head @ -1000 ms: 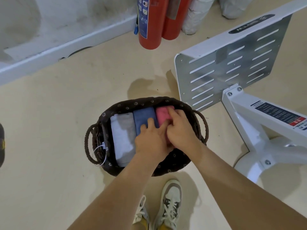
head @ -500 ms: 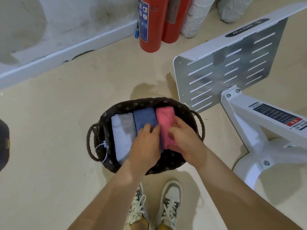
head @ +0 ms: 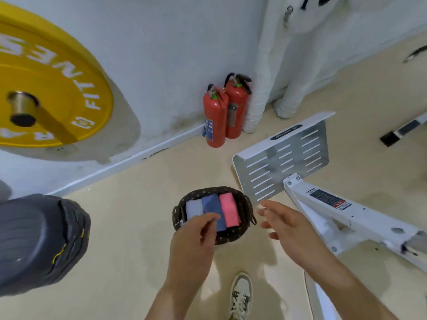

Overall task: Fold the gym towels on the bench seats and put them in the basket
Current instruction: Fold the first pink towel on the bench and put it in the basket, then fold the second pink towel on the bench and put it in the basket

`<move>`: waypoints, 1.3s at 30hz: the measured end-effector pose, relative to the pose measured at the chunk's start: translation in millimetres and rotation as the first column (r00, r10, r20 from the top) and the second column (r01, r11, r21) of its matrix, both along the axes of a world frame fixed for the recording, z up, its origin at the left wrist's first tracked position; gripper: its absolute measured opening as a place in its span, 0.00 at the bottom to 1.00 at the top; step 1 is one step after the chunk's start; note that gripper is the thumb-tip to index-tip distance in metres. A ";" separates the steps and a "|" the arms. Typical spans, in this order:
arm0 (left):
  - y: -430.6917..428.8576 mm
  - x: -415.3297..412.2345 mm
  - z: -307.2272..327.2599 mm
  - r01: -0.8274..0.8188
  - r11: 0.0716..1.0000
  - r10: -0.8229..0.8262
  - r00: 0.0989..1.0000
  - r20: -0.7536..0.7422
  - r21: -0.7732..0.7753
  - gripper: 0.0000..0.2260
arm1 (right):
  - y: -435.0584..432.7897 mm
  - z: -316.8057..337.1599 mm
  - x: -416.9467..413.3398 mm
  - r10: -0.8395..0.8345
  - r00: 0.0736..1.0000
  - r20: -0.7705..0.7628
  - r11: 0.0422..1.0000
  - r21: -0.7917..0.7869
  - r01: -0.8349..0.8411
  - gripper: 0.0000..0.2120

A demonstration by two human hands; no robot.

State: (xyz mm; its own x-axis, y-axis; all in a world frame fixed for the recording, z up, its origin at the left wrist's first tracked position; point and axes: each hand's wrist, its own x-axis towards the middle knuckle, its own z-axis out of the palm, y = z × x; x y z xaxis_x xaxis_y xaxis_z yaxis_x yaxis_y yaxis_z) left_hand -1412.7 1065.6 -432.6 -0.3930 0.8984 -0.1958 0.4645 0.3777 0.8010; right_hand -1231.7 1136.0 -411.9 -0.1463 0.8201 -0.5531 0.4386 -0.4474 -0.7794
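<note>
On the beige gym floor [head: 129, 227], beside a white wall [head: 161, 54], I see a dark woven basket [head: 245, 204] holding three folded towels side by side: a pale grey towel [head: 193, 207] on the left, a blue towel [head: 213, 207] in the middle and a pink towel [head: 228, 211] on the right. Two red fire extinguishers [head: 223, 116] stand against the wall's skirting behind the basket, next to a white wrapped pipe [head: 261, 88]. A slotted metal footplate [head: 284, 160] on a white machine frame [head: 346, 213] rises just right of the basket, and a yellow weight plate [head: 53, 88] on its bar fills the upper left. A dark grey padded seat [head: 39, 241] bulges in at lower left, and one white sneaker [head: 241, 294] shows below.

My left hand [head: 193, 239] hangs over the basket's near edge, fingers loosely curled around nothing, hiding part of the grey and blue towels. My right hand [head: 286, 225] is spread open and empty, off to the basket's right, in front of the frame.

Half a second ago both hands were pressed on the pink and blue towels inside the basket; now they have lifted clear, and the view has pulled back and up, so the basket looks smaller and the weight plate and seat have come into sight.
</note>
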 end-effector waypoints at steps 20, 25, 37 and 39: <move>-304.3 234.1 285.0 0.373 0.914 -0.405 0.863 0.301 0.160 0.12 | -392.7 272.2 288.0 -0.173 0.968 0.184 0.848 0.527 0.052 0.23; -337.9 310.4 284.1 0.448 0.869 -0.473 0.876 0.090 0.208 0.15 | -443.3 270.4 386.1 -0.313 0.934 0.173 0.802 0.574 0.162 0.25; -372.3 650.9 262.7 0.675 0.725 -0.685 0.728 0.037 0.137 0.17 | -518.7 259.9 725.1 -0.484 0.869 0.104 0.779 0.503 0.374 0.17; -369.1 695.1 266.7 0.708 0.688 -0.712 0.701 -0.040 0.159 0.15 | -513.1 271.2 775.2 -0.514 0.857 0.008 0.765 0.457 0.454 0.19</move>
State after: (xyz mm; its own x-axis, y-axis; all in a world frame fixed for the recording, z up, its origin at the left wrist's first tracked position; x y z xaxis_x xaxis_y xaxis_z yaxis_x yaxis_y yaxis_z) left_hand -717.6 696.5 -166.0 0.3776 0.9253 -0.0347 0.5245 -0.1829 0.8315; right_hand -456.5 622.9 -140.7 0.3807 0.9171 -0.1181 0.3611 -0.2651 -0.8940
